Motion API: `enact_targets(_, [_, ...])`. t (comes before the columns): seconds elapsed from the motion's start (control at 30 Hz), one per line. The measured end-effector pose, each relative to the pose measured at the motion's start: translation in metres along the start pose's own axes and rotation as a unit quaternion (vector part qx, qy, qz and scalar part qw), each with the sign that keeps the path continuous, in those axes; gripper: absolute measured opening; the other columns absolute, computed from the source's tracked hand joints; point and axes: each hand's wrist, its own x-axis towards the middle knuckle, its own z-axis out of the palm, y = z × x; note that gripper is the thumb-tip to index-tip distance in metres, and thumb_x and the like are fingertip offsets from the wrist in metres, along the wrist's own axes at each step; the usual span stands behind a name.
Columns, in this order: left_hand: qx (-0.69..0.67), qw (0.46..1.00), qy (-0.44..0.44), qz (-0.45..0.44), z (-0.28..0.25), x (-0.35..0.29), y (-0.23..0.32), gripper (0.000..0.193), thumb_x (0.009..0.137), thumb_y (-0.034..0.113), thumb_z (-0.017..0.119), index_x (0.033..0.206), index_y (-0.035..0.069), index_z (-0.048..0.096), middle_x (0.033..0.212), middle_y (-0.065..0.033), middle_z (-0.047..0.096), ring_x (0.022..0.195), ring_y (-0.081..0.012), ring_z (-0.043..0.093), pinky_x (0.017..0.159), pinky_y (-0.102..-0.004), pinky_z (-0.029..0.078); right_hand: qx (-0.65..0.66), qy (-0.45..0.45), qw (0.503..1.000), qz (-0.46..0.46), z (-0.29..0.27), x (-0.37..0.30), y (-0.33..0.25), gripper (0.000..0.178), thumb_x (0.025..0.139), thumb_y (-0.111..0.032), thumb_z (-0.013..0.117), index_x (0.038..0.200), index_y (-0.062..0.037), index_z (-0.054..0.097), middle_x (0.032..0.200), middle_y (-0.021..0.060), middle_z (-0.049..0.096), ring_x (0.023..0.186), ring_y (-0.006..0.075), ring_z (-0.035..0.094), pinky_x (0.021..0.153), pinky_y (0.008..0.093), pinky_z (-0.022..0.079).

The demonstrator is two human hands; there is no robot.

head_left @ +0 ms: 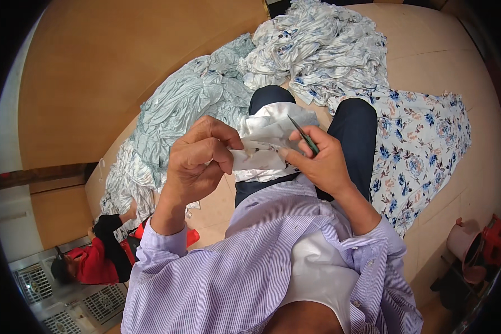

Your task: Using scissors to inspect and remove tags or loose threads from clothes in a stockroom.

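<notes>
Your left hand (197, 158) and right hand (320, 161) were apart, raised over your lap with a piece of white cloth (253, 160) stretched between them. Your left thumb and fingers were pinched on its left end, while your right thumb lay at its other end, close to the base of the right fingers. That same right hand gripped a slim green pointed tool (308, 139), its tip angled forward and to your left, above the cloth. More of the white material lay bunched across your dark trousers (353, 122), just past the hands.

Ahead of you, a crumpled white and blue fabric heap (317, 50) sat on the pale floor (428, 39), touching a grey-green fabric heap (192, 106) on its left. To the right of your knees, a blue-flowered white fabric (412, 150) was spread out flatter. You wore a purple striped shirt (228, 267) over a white undershirt (317, 267).

Well off to your left, another person (97, 261) in a red top was near some grated panels (36, 284). At the far right, a pink bucket (465, 239) stood beside a red object (494, 242), too cut off to identify.
</notes>
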Motion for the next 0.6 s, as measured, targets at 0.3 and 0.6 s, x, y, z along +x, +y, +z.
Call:
enact_targets(0.3, [-0.025,0.999,-0.021,0.006,-0.007,0.013,0.025,0.021,0.054,-0.015,0.053,0.058,0.005,0.052,0.084,-0.0082,0.068,0.069,-0.0161,0.058,0.058,-0.0221,0.043,-0.146,0.048,0.945,-0.288,0.042,0.024,-0.028,0.027,0.075,-0.008,0.072,0.099,-0.0043,0.061,0.067,-0.0013,0.05,0.057,0.0064,0.039,0.053,0.0199,0.035])
enact_targets(0.6, [-0.044,0.999,-0.004,-0.005,-0.018,0.006,0.025,0.023,0.051,-0.016,0.046,0.057,0.005,0.052,0.084,-0.0099,0.069,0.068,-0.0163,0.059,0.057,-0.0221,0.043,-0.185,0.074,0.953,-0.229,0.028,0.037,-0.023,0.026,0.074,-0.005,0.069,0.099,-0.005,0.061,0.075,-0.0016,0.052,0.06,0.0067,0.038,0.053,0.0207,0.036])
